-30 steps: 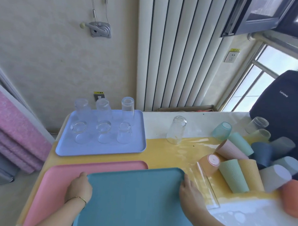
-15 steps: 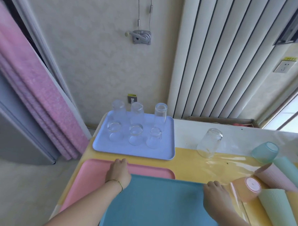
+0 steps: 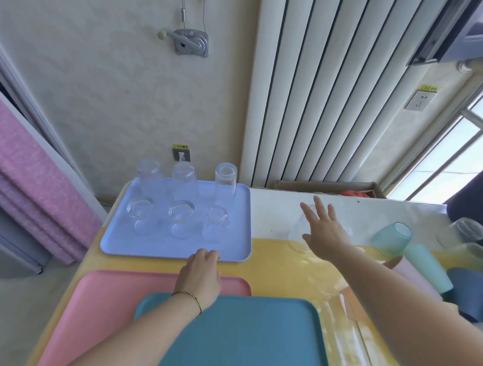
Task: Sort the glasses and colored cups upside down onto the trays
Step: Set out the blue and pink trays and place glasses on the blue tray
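Note:
Several clear glasses stand upside down on the lavender tray (image 3: pixel 241 224) at the back left. One clear glass (image 3: pixel 297 235) stands alone on the table to the tray's right. My right hand (image 3: pixel 322 232) is over that glass with fingers spread straight, holding nothing. My left hand (image 3: pixel 201 275) reaches toward the lavender tray's front edge with its fingers curled down at the rim; whether it grips the rim I cannot tell. A pink tray (image 3: pixel 96 301) and a teal tray (image 3: pixel 241 340) on top of it lie nearest me. Colored cups (image 3: pixel 391 239) lie heaped at the right.
A white radiator (image 3: pixel 335 90) and a wall rise behind the table. An open cardboard box (image 3: pixel 326 186) sits at the table's back edge. Pink folded fabric (image 3: pixel 27 179) leans at the left. Another clear glass (image 3: pixel 465 231) lies among the cups.
Both hands have left the teal tray. My left hand moved forward to the lavender tray's front edge, and my right hand rose and reached over the lone glass.

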